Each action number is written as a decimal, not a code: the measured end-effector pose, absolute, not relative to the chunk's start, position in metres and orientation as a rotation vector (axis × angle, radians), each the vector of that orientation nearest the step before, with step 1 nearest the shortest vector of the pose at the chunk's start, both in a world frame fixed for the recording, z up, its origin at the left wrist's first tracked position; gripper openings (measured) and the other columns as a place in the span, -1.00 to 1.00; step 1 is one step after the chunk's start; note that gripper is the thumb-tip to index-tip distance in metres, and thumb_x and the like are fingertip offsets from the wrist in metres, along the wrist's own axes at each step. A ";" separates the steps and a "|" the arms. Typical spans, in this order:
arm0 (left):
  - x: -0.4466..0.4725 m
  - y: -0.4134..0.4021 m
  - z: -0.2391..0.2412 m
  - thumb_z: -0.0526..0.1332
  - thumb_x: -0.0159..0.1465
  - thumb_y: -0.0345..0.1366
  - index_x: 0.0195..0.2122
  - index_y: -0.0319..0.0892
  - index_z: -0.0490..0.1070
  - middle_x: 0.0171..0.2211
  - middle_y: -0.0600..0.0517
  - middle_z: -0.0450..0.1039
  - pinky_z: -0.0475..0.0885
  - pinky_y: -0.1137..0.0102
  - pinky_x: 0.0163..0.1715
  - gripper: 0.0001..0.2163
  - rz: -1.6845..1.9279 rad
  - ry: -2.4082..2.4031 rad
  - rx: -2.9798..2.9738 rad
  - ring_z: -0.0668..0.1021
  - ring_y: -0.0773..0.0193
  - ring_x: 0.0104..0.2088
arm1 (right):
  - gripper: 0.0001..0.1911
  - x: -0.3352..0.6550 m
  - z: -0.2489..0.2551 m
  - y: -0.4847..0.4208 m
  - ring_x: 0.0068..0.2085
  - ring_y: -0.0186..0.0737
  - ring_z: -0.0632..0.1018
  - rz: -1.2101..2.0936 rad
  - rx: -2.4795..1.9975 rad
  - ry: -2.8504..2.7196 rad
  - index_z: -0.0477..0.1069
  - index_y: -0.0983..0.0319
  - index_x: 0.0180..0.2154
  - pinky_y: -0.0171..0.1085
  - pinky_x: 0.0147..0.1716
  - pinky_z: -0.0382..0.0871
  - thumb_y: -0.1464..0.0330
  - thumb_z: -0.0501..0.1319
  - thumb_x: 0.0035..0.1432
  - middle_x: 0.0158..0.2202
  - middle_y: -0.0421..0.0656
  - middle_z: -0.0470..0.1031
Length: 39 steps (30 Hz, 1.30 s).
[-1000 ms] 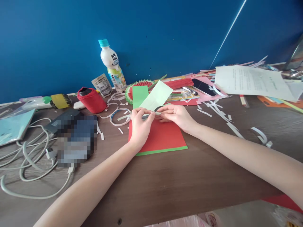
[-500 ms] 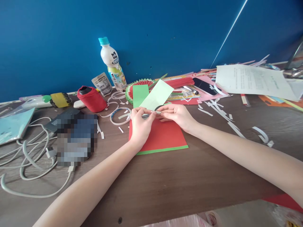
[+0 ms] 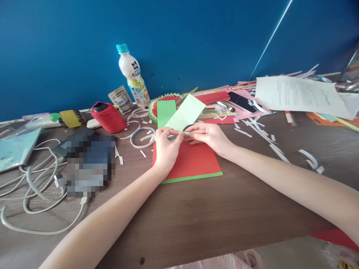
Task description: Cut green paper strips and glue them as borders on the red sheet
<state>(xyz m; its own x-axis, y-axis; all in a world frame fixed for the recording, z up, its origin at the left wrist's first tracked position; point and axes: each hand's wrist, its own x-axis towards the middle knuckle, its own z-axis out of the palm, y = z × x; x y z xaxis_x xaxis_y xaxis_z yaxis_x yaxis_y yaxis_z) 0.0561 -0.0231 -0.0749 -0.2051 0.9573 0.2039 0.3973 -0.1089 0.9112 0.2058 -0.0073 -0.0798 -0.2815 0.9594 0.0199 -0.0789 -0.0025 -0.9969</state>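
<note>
My left hand (image 3: 167, 145) and my right hand (image 3: 211, 137) meet fingertip to fingertip, both pinching a small pale strip (image 3: 184, 133). Most of the strip is hidden by the fingers, so I cannot tell its material. Just behind them a light green paper piece (image 3: 186, 112) stands at a slant; whether the fingers touch its lower end is unclear. Part of a dark curved edge shows by my right fingers. Below the hands lies a red paper sheet (image 3: 196, 158) with a green border along its front. A darker green paper (image 3: 166, 112) is behind my left hand.
At the back left stand a bottle (image 3: 134, 80) and a red-wrapped object (image 3: 110, 118). A tape roll (image 3: 142, 137) lies left of my hands. A pleated paper rosette (image 3: 153, 108), a phone (image 3: 244, 101) and white paper scraps (image 3: 259, 130) surround the work area. Cables (image 3: 30, 183) coil at left.
</note>
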 end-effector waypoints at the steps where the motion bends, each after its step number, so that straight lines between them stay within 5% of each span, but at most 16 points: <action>1: 0.056 -0.023 -0.075 0.24 0.07 -0.34 -0.51 -0.15 0.39 -0.24 0.03 0.25 0.24 0.25 -0.04 -0.94 1.309 1.609 1.502 0.37 0.21 -0.09 | -0.80 0.206 -0.080 -0.007 -0.26 -0.17 0.59 1.446 -0.992 -1.360 0.46 0.27 -0.29 -0.20 -0.24 0.50 0.38 0.29 -0.04 -0.36 -0.12 0.59; 39: 0.056 -0.022 -0.077 0.26 0.05 -0.35 -0.53 -0.13 0.34 -0.31 0.07 0.30 0.24 0.29 -0.07 -0.90 1.303 1.636 1.539 0.37 0.25 -0.15 | -0.78 0.207 -0.080 -0.008 -0.26 -0.19 0.59 1.483 -0.943 -1.399 0.44 0.26 -0.29 -0.17 -0.20 0.47 0.35 0.30 -0.06 -0.38 -0.14 0.59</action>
